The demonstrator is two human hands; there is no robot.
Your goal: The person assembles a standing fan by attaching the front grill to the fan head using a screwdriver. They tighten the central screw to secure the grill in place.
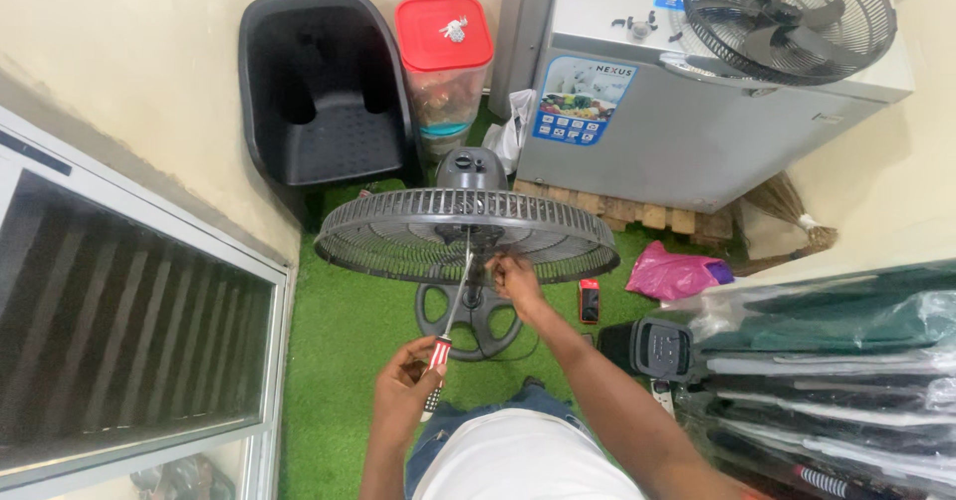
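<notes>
Against the fan grille, screwdriver tip-up, handle in left hand.

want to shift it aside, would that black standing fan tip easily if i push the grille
Probably, yes. The standing fan carries a wide grille and motor high above a smaller round base, so it looks top-heavy. The base rests on soft green turf, which likely grips rather than slides. The wire grille may flex slightly under a push.

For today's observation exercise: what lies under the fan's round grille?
Under the grille you can see the fan's round spoked base on green turf. The grille covers the base's far edge and the foot of the stand.
</notes>
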